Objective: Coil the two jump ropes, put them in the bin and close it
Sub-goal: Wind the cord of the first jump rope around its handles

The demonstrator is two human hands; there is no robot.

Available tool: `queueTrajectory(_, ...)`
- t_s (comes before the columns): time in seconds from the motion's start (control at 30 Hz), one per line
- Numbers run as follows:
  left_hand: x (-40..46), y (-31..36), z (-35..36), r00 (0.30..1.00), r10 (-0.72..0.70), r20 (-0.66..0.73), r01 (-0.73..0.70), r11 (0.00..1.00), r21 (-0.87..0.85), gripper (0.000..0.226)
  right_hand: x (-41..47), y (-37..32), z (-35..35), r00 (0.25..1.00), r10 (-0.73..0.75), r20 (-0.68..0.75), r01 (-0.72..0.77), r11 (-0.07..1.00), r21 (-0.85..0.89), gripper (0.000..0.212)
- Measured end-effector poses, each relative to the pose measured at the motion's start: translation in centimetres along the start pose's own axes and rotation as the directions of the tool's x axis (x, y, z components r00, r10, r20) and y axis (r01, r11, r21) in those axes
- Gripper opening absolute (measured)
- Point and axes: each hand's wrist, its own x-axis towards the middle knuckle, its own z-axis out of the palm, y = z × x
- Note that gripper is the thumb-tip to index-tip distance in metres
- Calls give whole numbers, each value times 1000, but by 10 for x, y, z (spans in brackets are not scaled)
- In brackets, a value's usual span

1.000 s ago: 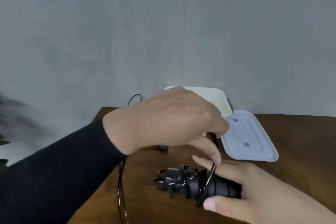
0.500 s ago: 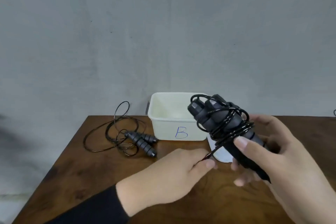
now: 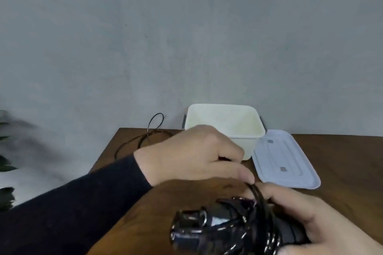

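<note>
My right hand (image 3: 306, 219) grips a black jump rope bundle (image 3: 223, 227), both handles side by side with cord wound around them, low at the near edge. My left hand (image 3: 194, 155) reaches over it and pinches the cord's loose end (image 3: 251, 187) at the top of the bundle. The second jump rope (image 3: 153, 130) lies uncoiled at the table's far left, mostly hidden behind my left hand. The open white bin (image 3: 248, 130) stands at the back, with nothing visible inside. Its lid (image 3: 284, 159) lies flat to the right of it.
The brown wooden table (image 3: 342, 161) meets a grey wall at the back. Its left edge runs diagonally from the far corner toward me. Dark plant leaves (image 3: 6, 163) show at the far left, off the table.
My right hand lowered the bundle from in front of the bin to near the table's edge. My left hand rose from below it and now holds the cord above it.
</note>
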Motion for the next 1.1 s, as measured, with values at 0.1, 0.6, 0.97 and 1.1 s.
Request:
queueTrajectory(0.1, -14, 6, 48, 932, -361, -18, 321, 850, -418, 41, -5, 10, -5, 921, -140, -363, 239, 940, 244, 61)
queueTrajectory(0.6, -20, 49, 36, 652, -754, -86, 578, 567, -587, 27, 17, 49, 3, 762, -108, -639, -92, 958, -271, 56)
queueTrajectory(0.97, -33, 15, 107, 843, -500, -198, 366, 803, -471, 52, 38, 108, 30, 775, -5, -632, -200, 947, -253, 49)
queueTrajectory(1.1, -37, 2, 96, 978, -209, -18, 204, 968, -144, 55, 40, 112, 28, 779, -18, -627, -233, 920, -315, 90)
